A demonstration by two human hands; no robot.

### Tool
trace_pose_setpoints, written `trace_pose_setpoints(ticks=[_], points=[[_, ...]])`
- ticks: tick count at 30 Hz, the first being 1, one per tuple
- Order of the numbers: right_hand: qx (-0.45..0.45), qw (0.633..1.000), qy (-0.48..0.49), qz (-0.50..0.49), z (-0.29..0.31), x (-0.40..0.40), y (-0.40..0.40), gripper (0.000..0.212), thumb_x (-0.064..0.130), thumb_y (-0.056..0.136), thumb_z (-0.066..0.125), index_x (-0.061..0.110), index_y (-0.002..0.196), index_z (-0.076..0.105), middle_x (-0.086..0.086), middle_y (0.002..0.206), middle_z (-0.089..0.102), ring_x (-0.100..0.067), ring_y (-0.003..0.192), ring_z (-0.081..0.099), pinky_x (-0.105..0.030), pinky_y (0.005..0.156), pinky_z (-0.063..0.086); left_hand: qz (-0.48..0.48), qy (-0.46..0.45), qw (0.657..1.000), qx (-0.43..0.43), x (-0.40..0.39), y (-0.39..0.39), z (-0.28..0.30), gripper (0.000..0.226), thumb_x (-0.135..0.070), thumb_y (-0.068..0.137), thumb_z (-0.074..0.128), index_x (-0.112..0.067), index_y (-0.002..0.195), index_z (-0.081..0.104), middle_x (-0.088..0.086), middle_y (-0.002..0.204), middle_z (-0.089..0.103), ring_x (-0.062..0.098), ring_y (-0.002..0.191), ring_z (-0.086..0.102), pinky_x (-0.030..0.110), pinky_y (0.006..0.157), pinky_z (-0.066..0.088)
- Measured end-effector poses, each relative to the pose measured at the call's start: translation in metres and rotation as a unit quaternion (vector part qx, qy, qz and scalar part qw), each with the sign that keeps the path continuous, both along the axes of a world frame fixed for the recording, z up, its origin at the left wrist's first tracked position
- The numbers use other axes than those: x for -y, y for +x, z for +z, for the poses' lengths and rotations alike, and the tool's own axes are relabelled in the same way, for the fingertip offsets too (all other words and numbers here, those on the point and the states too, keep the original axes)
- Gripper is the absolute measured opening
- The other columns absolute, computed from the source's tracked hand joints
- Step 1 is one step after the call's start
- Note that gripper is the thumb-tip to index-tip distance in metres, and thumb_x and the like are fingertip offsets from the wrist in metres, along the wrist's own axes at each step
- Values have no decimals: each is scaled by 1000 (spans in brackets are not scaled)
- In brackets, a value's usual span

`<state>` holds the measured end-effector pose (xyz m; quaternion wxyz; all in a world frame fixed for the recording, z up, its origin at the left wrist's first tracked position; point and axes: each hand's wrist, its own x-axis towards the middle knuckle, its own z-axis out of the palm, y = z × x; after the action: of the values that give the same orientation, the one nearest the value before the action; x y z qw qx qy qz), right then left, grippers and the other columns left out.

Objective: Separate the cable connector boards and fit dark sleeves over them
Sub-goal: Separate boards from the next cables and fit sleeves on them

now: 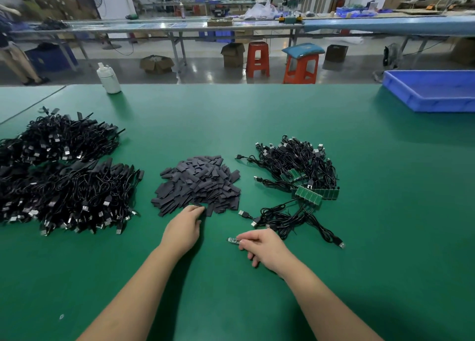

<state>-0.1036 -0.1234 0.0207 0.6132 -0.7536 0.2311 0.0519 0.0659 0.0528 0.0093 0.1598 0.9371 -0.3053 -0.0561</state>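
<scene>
Finished cables: a big heap of black cables (64, 176) with dark sleeves already on lies at 9 o'clock on the green counter (257, 114).
White bottle: a bottle (108, 78) stands at 11 o'clock, near the far edge.
Sleeve pile: loose dark sleeves (198, 181) are heaped at the centre.
Left hand: the left hand (183, 227) reaches to the near edge of the sleeve pile, its fingertips pinching at a sleeve there; whether one is lifted I cannot tell.
Right hand: the right hand (262, 245), at 5 o'clock from the pile, pinches a single connector board (234, 240) between thumb and forefinger, the board pointing left just above the counter.
Unsleeved cables: a bundle of cables (295, 165) with joined green board strips (316, 194) lies at 3 o'clock.
Blue tray: a tray (431, 91) sits at 1 o'clock.
</scene>
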Motion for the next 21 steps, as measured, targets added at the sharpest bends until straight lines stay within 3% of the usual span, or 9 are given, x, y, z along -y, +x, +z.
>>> trace_pose_setpoints(ticks=[4,7,10,14,21], points=[[6,998,57,-5,-1,0,1,20,2,94,63,4,113,68,-8,82,67,-8,63,64,-28,66,61,-2,-15,1000,5,0,0,-1,35,-12,97,51,-19,131,57,0,121,56,27,109,58,36,85,50],[11,998,58,2,0,1,0,17,0,93,63,5,109,68,-9,84,66,-9,65,64,-27,67,60,-3,-6,1000,-11,1,4,1,23,-15,97,54,-21,117,65,-1,103,53,27,98,59,34,81,49],[11,999,49,10,0,0,-2,15,2,93,64,9,105,70,-9,83,66,-9,66,65,-25,67,60,23,-9,999,-27,-2,8,5,16,-26,93,64,-24,109,69,-5,102,46,21,96,55,32,82,47],[12,999,43,9,-2,0,-3,14,6,94,64,11,104,71,-8,81,67,-11,67,66,-26,69,60,2,30,998,-62,-5,12,10,11,-35,89,69,-29,94,62,-4,105,45,17,108,39,32,88,42],[9,999,37,2,-4,0,-2,12,10,96,63,13,104,71,-12,87,72,-21,77,69,-32,74,61,-37,51,992,-113,-2,-2,23,18,-28,87,71,-24,83,55,-4,93,56,13,84,53,28,72,44]])
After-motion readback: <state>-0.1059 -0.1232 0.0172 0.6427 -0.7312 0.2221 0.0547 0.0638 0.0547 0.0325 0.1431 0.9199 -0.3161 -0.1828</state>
